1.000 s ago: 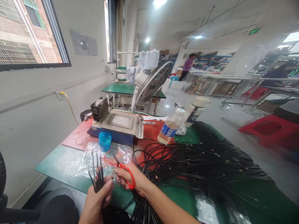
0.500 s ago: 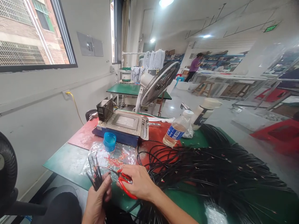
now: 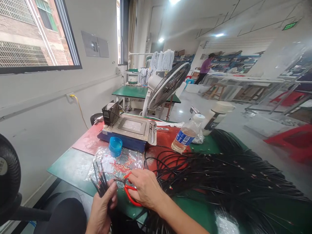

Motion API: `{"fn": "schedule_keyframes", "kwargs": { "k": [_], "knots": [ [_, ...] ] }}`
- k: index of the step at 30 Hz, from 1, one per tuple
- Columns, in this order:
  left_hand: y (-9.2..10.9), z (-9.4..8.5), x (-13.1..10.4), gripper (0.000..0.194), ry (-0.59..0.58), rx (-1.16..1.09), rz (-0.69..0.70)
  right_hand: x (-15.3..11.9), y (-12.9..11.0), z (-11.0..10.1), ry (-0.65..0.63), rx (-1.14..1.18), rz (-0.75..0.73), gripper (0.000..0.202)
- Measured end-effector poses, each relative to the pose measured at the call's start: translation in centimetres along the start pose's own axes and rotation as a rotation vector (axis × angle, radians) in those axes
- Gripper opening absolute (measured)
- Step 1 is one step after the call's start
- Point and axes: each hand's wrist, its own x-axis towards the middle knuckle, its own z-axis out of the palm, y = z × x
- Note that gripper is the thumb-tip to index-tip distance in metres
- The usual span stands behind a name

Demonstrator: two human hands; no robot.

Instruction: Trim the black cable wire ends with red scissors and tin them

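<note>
A bunch of black cables [image 3: 101,183] stands upright in my left hand [image 3: 103,206], its cut ends pointing up with bits of coloured wire showing. My fingers are wrapped round it, with the thumb toward the right. My right hand [image 3: 145,190] grips red-handled scissors [image 3: 130,194]. The blades point left and reach the tip of my left thumb; whether a wire lies between them is too small to tell. Just beyond, red and pale wire scraps [image 3: 123,165] lie scattered on a clear plastic bag [image 3: 103,156].
A blue cup [image 3: 115,147] stands on the bag before a blue-sided hot plate [image 3: 133,128] with a small fan [image 3: 111,113]. A labelled bottle [image 3: 184,136] stands right of it. Black cables [image 3: 219,172] heap over the table's right side. A person [image 3: 206,68] stands far back.
My right hand has shifted slightly and the scissors' handles look a little wider apart. My left hand keeps its hold on the cables. The view has turned slightly.
</note>
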Motion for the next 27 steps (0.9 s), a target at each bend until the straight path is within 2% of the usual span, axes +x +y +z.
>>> {"fn": "schedule_keyframes", "kwargs": {
  "k": [5, 12, 16, 19, 22, 27],
  "knots": [
    [0.0, -0.1, 0.0, 0.029, -0.018, -0.012, -0.005, 0.0, 0.1, 0.2, 0.023, -0.058, -0.043, 0.015],
    [0.0, -0.2, 0.1, 0.03, -0.011, -0.057, -0.021, -0.4, 0.1, 1.0, 0.145, -0.13, -0.102, 0.012],
    [0.0, -0.2, 0.1, 0.03, -0.018, -0.066, -0.031, -0.5, 0.1, 1.4, 0.172, -0.08, -0.13, 0.017],
    [0.1, -0.2, -0.1, 0.028, -0.027, -0.048, -0.048, -0.3, 0.0, 1.3, 0.137, 0.204, -0.044, 0.026],
    [0.2, -0.1, -0.3, 0.028, -0.026, -0.029, -0.055, 0.1, -0.3, 1.0, 0.038, 0.636, 0.175, 0.04],
    [0.2, 0.2, -0.8, 0.029, -0.085, 0.072, -0.055, 0.4, -0.9, 1.0, -0.167, 1.314, 0.53, 0.048]
  ]
}}
